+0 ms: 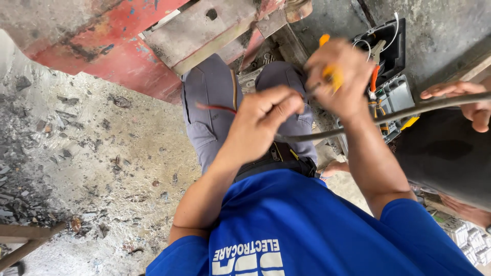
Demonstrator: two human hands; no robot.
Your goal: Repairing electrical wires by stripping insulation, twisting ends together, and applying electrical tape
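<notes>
My left hand (263, 120) is closed around a dark cable (358, 125) where a red wire (215, 108) sticks out to the left. My right hand (340, 76) grips a yellow-handled tool (331, 71) just above the cable's end, close to my left fingers. The cable runs right to another person's hand (463, 102), which holds it. I wear a blue shirt and grey trousers.
An open black case (394, 46) with tools and wires lies on the ground behind my right hand. A red and grey metal structure (133, 46) stands ahead. The concrete floor (92, 153) at left is littered with debris. A wooden piece (25, 240) lies at bottom left.
</notes>
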